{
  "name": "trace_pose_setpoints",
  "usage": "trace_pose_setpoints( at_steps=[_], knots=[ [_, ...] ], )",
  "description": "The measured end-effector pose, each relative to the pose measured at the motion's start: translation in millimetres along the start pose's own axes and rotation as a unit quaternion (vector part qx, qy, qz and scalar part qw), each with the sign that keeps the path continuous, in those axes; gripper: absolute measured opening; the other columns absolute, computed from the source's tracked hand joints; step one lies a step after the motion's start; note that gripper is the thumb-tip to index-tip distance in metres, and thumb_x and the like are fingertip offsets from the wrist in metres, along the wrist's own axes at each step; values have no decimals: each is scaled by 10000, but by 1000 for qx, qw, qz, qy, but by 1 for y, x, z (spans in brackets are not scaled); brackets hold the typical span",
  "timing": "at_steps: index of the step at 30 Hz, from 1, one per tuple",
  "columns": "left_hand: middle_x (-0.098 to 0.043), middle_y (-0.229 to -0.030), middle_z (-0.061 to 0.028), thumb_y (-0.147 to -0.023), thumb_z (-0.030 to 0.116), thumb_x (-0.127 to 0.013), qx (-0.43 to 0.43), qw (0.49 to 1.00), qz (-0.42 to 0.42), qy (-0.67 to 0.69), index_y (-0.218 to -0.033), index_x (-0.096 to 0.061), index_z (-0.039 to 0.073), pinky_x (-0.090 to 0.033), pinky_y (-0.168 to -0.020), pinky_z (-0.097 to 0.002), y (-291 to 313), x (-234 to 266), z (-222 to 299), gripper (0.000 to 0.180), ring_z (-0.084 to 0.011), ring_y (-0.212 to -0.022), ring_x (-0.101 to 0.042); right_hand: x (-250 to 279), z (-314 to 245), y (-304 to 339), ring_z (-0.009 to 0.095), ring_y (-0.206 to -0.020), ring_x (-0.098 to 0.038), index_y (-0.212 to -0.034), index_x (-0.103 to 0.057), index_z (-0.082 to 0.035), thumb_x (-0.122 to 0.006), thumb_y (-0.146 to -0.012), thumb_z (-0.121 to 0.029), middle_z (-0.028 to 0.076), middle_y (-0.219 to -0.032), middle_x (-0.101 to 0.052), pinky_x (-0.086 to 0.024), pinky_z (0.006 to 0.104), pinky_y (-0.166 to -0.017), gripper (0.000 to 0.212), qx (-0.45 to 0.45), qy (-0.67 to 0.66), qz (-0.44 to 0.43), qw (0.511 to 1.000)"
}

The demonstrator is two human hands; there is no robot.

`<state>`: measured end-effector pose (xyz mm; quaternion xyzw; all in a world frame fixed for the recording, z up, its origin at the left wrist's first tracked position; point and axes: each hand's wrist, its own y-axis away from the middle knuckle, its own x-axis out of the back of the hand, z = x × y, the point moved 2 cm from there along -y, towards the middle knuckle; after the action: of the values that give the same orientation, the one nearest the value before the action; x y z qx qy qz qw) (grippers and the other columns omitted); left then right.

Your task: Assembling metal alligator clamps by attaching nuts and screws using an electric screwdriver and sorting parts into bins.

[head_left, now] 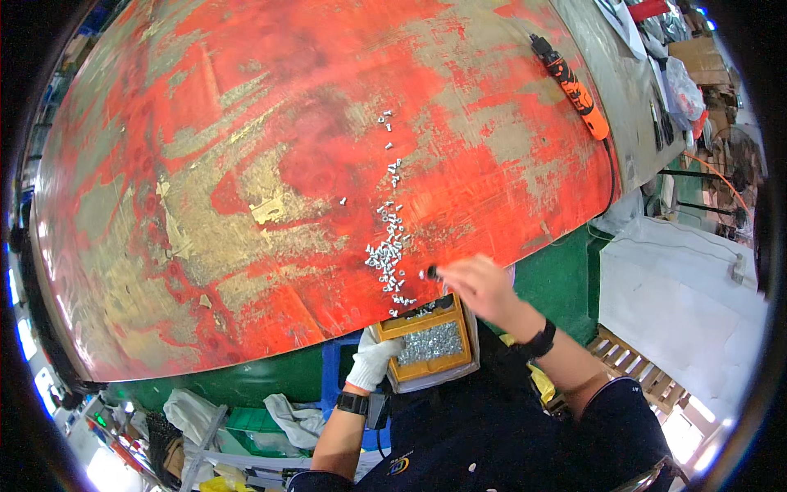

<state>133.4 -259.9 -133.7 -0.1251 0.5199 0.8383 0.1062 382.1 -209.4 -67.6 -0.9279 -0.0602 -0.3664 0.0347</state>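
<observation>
My bare right hand [485, 289] is raised over the table's near edge, its fingers pinching a small black round piece [432, 271]. A small silver bit shows beside that piece; I cannot tell whether they touch. Below it, a yellow parts box [416, 325] with two compartments sits close to my body. Silver screws [430, 344] fill the nearer compartment, and dark pieces [434, 307] lie in the farther one. My left hand [375, 361], in a white glove, grips the box's left side, with some fingers hidden. Loose silver screws [385, 256] are scattered in a strip on the table.
The worn red table [270, 98] curves across the view. An orange and black power tool [574, 92] lies at its right, its cord running over the edge. White cloths [295, 420] and a green bin [258, 430] are at lower left. A wooden pallet [635, 369] stands at right.
</observation>
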Motion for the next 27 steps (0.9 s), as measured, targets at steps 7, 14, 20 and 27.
trace_pose_setpoints(
  at_steps=[7, 14, 20, 27],
  knots=[
    [-601, -1126, -50, -656, -86, -597, -16, 1000, -13, 12, -1255, -482, 44, -477, -882, -329, 1, 1, 2, 623, -197, -1022, -584, -3, -24, -2, 220, -792, -629, -1020, -686, -79, -698, -790, -71, 63, -932, -677, -492, 342, -684, 231, 43, -26, -1, 999],
    [-630, -1072, -41, -689, -26, -651, 0, 1000, -14, -2, -1150, -563, 16, -461, -874, -311, -2, 10, -2, 471, -172, -982, -601, 56, 41, -191, 265, -891, -619, -1033, -681, -81, -628, -855, -141, 101, -965, -669, -485, 353, -765, 195, 11, 78, 195, 978],
    [-637, -1065, -39, -703, -10, -630, -18, 999, -24, -33, -1107, -592, 13, -459, -864, -300, 2, 19, 8, 407, -158, -970, -600, 32, 46, -233, 282, -888, -609, -982, -681, -101, -617, -849, -156, 81, -953, -675, -486, 378, -779, 157, 54, 81, 137, 986],
    [-641, -1019, -34, -664, -24, -631, -22, 999, -15, -39, -1079, -597, 23, -460, -853, -314, 1, 23, 15, 419, -178, -927, -604, 4, 12, -169, 246, -875, -623, -1026, -691, -109, -668, -811, -99, 57, -973, -681, -490, 349, -738, 216, 99, 57, 60, 992]
  ],
)
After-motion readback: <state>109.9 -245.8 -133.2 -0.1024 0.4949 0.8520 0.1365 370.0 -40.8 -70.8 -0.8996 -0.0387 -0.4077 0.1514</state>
